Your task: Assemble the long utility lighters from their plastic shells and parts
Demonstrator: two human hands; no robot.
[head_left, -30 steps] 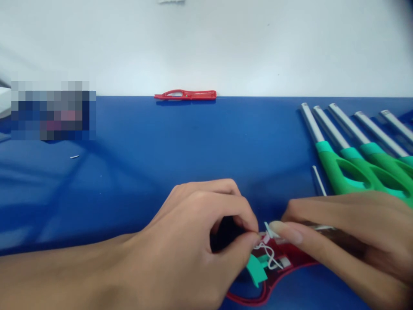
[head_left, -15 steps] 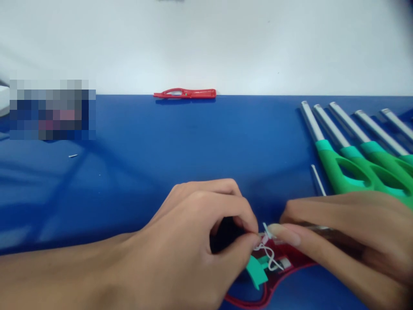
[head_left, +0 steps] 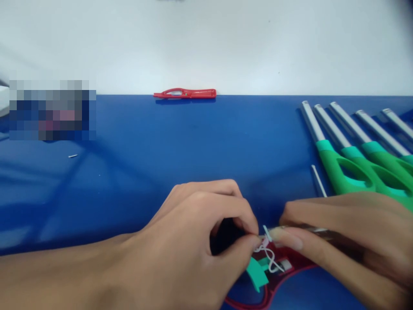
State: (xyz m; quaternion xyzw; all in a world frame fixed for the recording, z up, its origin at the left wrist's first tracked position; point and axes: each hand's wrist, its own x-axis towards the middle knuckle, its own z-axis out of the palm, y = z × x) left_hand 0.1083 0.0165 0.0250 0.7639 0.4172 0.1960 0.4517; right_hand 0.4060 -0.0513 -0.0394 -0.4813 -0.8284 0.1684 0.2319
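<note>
A dark red lighter handle half (head_left: 277, 286) lies below my hands, its inside facing up. It holds a teal trigger (head_left: 259, 275), and a looped white wire (head_left: 272, 258) runs over it. My left hand (head_left: 200, 232) is closed in a pinch, thumb and index fingertips meeting on the wire's upper end. My right hand (head_left: 342, 241) is closed from the right, its thumb tip beside a small pale blue piece (head_left: 267, 233) standing up at the shell. Something shiny (head_left: 319, 231) shows between its thumb and fingers, mostly hidden.
Several green lighters (head_left: 351, 172) with metal tubes lie side by side at the right, near a thin white stick (head_left: 319, 181). Another red handle half (head_left: 200, 93) sits at the blue table's (head_left: 193, 142) far edge. A small metal pin (head_left: 73, 156) lies at left, before a blurred patch.
My right thumb has shifted very slightly at the pale blue piece, and the shell has moved a touch. My left hand keeps its pinch in the same place.
</note>
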